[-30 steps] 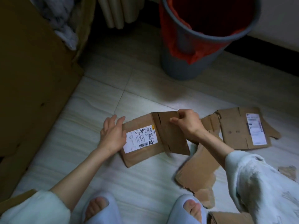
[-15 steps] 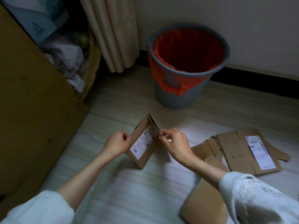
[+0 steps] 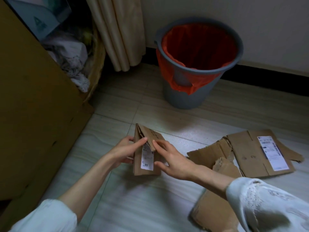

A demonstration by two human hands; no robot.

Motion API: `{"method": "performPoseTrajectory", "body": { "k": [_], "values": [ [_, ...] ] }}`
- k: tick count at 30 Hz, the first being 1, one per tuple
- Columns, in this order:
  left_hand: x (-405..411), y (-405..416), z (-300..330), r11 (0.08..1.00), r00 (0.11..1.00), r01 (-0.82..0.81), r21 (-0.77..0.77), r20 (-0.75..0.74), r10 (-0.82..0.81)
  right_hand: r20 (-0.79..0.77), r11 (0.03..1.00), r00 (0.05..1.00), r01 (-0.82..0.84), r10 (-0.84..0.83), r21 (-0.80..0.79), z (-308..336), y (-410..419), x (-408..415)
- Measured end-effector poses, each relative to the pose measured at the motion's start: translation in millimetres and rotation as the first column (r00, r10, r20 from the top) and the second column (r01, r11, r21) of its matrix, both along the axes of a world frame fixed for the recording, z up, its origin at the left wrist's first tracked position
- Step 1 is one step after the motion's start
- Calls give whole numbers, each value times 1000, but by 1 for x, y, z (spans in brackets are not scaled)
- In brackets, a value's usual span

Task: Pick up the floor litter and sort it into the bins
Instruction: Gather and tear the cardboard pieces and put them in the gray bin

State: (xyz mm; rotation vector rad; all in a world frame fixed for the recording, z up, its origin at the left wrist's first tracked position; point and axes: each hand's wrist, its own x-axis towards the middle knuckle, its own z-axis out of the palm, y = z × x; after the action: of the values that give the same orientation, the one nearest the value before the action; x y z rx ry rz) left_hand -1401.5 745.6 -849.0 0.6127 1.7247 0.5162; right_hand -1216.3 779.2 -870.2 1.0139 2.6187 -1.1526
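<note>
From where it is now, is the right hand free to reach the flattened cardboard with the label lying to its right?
Probably yes. The right hand only touches the folded cardboard with straight fingers while the left hand holds it, and bare floor lies between it and the flattened cardboard.

A room in a home, seen from above by someone crouching low. Pale tiled floor meets a cream wall with a dark skirting strip. Beige curtains hang to the floor beside a grey bin lined with a red bag. A woven basket holds crumpled cloth.
</note>
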Motion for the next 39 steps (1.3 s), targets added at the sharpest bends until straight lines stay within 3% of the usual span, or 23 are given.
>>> {"method": "performPoseTrajectory", "body": {
  "k": [8, 11, 13, 14, 16, 18, 20, 23, 25, 29, 32, 36, 37, 39],
  "values": [
    [13, 1, -11, 999, 998, -47, 26, -46, 48, 9, 994, 999, -33, 34, -105, 1, -9, -6],
    [0, 6, 2, 986, 992, -118, 114, -29, 122, -46, 967, 967, 252, -250, 33, 13, 3, -3],
    [-13, 12, 19, 969, 990, -137, 207, -3, 141, -86, 850, 869, 495, -488, 179, 26, 26, 5],
    [-19, 16, 29, 959, 990, -141, 247, 23, 140, -110, 780, 798, 602, -592, 173, 35, 38, 10],
    [-28, 23, 48, 939, 984, -159, 304, 126, 126, -127, 666, 659, 745, -741, -19, 54, 60, 19],
    [-35, 29, 63, 923, 968, -173, 344, 232, 95, -172, 602, 578, 742, -798, -296, 69, 72, 21],
    [-38, 37, 74, 905, 964, -161, 393, 258, 59, -225, 576, 536, 689, -814, -440, 84, 78, 23],
    [-38, 49, 85, 894, 940, -159, 419, 340, 7, -185, 471, 478, 594, -859, -652, 109, 90, 31],
    [-36, 61, 96, 880, 931, -152, 449, 364, -25, -176, 456, 484, 555, -857, -696, 127, 102, 41],
    [-19, 97, 127, 806, 960, -123, 579, 276, -51, -273, 464, 382, 618, -883, -635, 159, 126, 56],
    [6, 127, 144, 752, 989, -77, 655, 146, -26, -258, 341, 223, 615, -940, -711, 180, 145, 68],
    [34, 162, 139, 747, 995, -89, 659, 85, 43, -234, 209, 42, 623, -971, -754, 202, 164, 92],
    [39, 167, 133, 745, 998, -50, 665, 17, 52, -237, 178, -10, 628, -971, -758, 205, 167, 99],
    [45, 175, 118, 711, 957, 191, 676, -290, 19, -238, 115, -117, 625, -964, -772, 208, 173, 111]
  ]
}}
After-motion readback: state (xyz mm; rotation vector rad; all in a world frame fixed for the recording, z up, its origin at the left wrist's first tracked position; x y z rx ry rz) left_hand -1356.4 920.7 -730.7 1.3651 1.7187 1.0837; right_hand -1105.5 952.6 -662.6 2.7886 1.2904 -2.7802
